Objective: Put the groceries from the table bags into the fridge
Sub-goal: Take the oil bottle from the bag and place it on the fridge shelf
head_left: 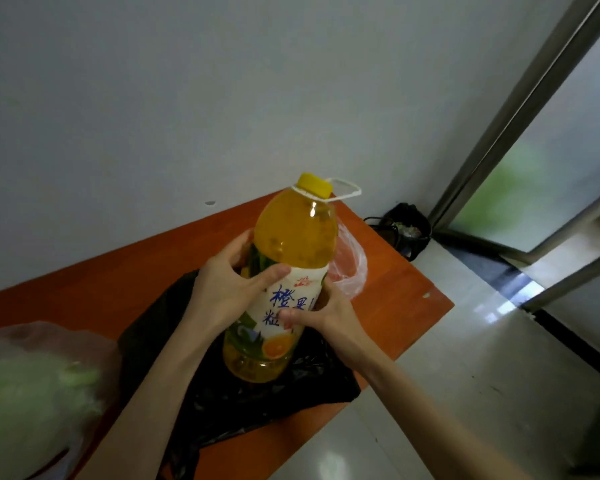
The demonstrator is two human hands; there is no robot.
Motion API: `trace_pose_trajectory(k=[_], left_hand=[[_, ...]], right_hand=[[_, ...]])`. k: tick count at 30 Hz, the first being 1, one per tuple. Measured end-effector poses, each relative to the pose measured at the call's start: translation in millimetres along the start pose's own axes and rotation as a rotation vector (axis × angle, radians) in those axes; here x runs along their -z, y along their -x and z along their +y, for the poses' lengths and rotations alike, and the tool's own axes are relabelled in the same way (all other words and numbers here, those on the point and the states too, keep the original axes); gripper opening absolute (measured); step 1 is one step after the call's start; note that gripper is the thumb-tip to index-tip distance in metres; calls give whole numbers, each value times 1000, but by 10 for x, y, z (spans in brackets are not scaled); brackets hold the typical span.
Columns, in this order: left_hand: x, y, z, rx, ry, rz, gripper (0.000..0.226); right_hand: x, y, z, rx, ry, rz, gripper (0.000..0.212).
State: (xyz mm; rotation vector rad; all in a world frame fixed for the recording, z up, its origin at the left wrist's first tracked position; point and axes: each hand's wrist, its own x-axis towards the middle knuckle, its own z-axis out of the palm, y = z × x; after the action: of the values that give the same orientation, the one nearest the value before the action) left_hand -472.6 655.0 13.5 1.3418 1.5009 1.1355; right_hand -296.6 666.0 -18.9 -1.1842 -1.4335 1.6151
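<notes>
Starting at my far left, I see one translucent bag [32, 386] lying on the orange table [402, 306], with something pale green inside that I take for leafy vegetables; it is too blurred to name. Next to it, toward the middle, one black plastic bag [257, 403] is spread open on the table top.

My left hand [229, 292] wraps the left side of the juice bottle [284, 282], thumb across the white label, fingers curled behind. My right hand [326, 313] grasps the same bottle lower on its right side, thumb pressed on the label. So both hands clasp one bottle, which is upright, tilted slightly, and held over the black bag; its base looks just clear of the plastic, though I cannot be certain it is off it. It has a yellow cap [314, 185] and a white loop handle at the neck.

Right of the bottle, one clear thin bag [350, 268] lies crumpled near the far table edge; I cannot tell what it holds. Beyond the table's right corner, a dark bin [406, 230] stands on the floor beside a glass door [541, 161].

My count: three bags, one bottle, two hands in use. No fridge is in view. I judge the task at an early stage: the bottle is coming out of its bag, nothing visibly stored yet, and the green bag remains unpacked.
</notes>
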Motion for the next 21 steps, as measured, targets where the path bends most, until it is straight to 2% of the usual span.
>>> trace_pose_trajectory(k=[5, 9, 12, 17, 21], left_hand=[[-206, -18, 638, -222, 96, -109, 78], [-756, 144, 922, -219, 112, -343, 92], [-1295, 406, 1178, -289, 89, -412, 88], [-2372, 1139, 1616, -349, 156, -585, 91], [-3155, 1599, 1749, -339, 195, -715, 119]], right_hand=[[434, 295, -422, 122, -143, 99, 60], [881, 772, -577, 185, -166, 196, 57], [1284, 1292, -553, 214, -131, 278, 71], [2065, 2474, -377, 244, -107, 428, 80], [2610, 3365, -253, 247, -22, 526, 92]])
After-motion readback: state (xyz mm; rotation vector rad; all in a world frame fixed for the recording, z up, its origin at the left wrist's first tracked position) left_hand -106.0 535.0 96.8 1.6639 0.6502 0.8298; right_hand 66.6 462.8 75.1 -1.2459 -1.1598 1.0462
